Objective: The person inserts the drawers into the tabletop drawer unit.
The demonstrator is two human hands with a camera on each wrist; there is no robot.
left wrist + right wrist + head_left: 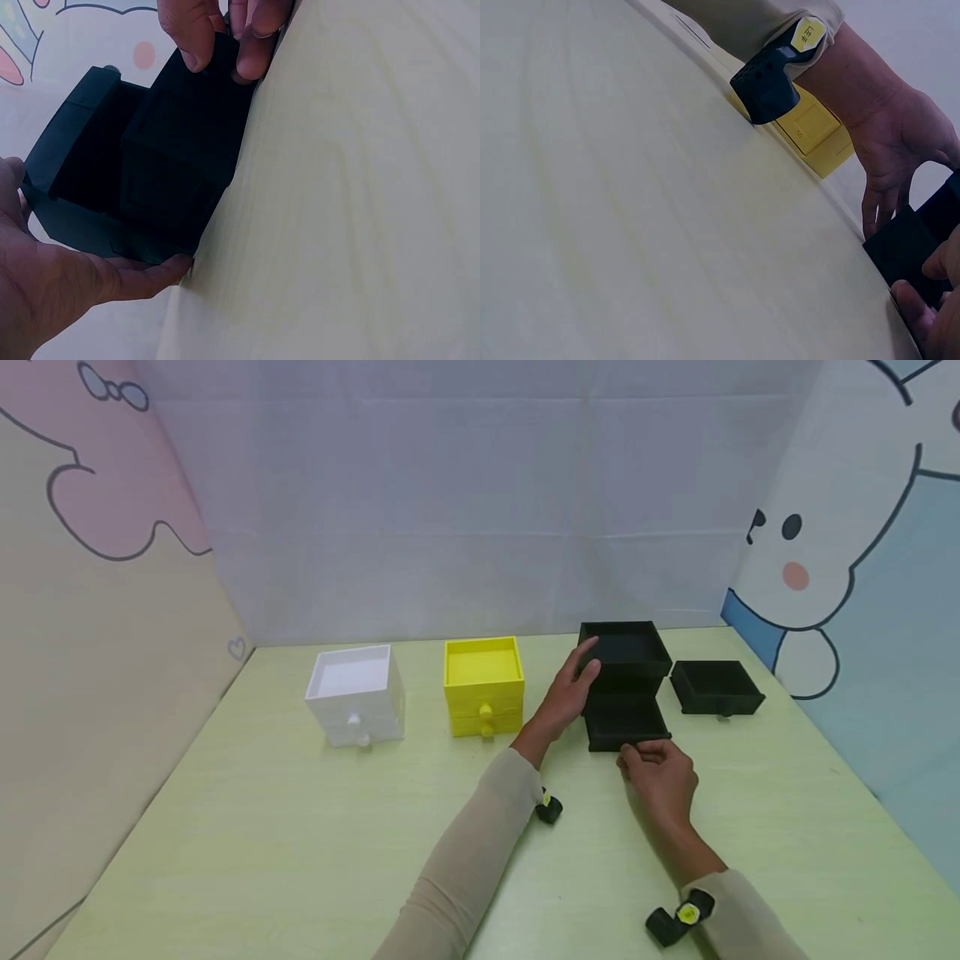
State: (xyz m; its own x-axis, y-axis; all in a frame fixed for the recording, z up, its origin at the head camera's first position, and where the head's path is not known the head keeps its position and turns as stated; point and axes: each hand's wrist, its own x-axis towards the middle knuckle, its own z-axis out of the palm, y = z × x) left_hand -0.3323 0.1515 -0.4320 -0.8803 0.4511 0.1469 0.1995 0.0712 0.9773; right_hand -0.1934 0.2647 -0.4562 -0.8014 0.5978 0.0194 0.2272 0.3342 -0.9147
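A black drawer box stands right of the middle, at the back of the table. My left hand holds it by its left side; in the left wrist view, the fingers lie along the box wall. Out of its lower level juts a black drawer. The fingertips of my right hand pinch the front of that drawer; whatever knob is there is hidden behind them. Another black drawer, separate from the box, lies just to the right with its small knob facing forward.
A yellow drawer box with two knobs stands left of my left hand. Farther left is a white drawer box, set at a slight angle. A pale curtain hangs behind the table, and printed panels flank it.
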